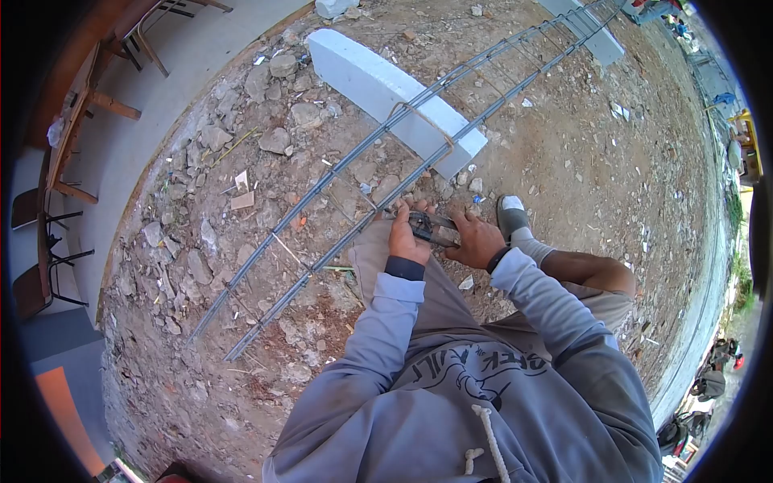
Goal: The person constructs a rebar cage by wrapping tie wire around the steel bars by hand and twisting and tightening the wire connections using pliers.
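Observation:
My right hand (477,240) is closed around the handles of a pair of metal pincers (441,231). Against the dark head of the pincers, my left hand (409,237) is closed, its thumb pointing up; whether it also grips a wire cannot be made out. Both hands are in front of my knees, just right of the nearer bars of a long rebar cage (346,239). The cage runs diagonally from lower left to upper right, its bars joined by thin stirrups. Part of it rests across a long pale block (386,88).
Stony, uneven soil (217,209) surrounds the cage. A second pale block (600,44) supports its far end. Chairs (48,241) and a wooden table (76,137) stand on the paved floor at left. Bags (708,385) lie at far right.

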A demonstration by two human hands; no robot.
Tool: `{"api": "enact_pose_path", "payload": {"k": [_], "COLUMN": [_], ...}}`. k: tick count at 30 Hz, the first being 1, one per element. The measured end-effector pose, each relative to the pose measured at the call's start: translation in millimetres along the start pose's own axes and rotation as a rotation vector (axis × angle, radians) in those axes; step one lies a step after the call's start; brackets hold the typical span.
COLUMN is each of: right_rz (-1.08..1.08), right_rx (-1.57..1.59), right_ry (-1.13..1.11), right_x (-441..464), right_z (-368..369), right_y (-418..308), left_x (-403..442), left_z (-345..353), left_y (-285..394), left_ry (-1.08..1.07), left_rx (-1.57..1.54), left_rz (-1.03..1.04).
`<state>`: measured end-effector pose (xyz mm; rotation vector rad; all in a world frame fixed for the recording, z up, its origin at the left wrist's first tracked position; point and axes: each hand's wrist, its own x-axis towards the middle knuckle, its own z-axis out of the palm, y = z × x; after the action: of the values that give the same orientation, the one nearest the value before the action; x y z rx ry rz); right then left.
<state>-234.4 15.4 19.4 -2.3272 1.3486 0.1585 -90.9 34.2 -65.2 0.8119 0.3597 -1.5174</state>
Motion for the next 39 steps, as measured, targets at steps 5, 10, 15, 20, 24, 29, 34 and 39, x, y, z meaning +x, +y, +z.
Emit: {"api": "enact_pose_path", "payload": {"k": [5, 10, 15, 20, 24, 29, 34, 39], "right_rz": [0.102, 0.371, 0.382, 0.127, 0.13, 0.2, 0.194, 0.172], "right_rx": [-0.142, 0.928, 0.993, 0.861, 0.799, 0.681, 0.837, 0.672], "right_ry": [0.191, -0.782, -0.837, -0.439, -0.415, -0.454, -0.388, -0.221], "right_x": [-4.5, 27.4, 21.7, 13.3, 11.0, 17.8, 9.7, 3.6], "right_z": [29.9, 11.2, 18.9, 53.4, 48.8, 57.1, 50.8, 56.8], "right_y": [-3.1, 21.1, 17.0, 20.9, 13.1, 13.0, 4.9, -6.1], "left_x": [0.0, -43.4, -44.8, -49.3, -49.1, -45.7, -41.0, -41.4], "left_z": [4.7, -6.5, -33.8, -29.5, -31.5, -35.4, -39.8, -42.7], "left_y": [11.3, 43.2, 34.1, 33.0, 42.3, 46.6, 43.4, 43.5], "left_ry": [-0.009, 0.034, 0.065, 0.102, 0.07, 0.078, 0.087, 0.123], "left_rx": [0.003, 0.266, 0.585, 0.668, 0.753, 0.861, 0.994, 0.991], "left_rz": [-0.071, -0.163, 0.127, 0.253, 0.289, 0.312, 0.518, 0.549]}}
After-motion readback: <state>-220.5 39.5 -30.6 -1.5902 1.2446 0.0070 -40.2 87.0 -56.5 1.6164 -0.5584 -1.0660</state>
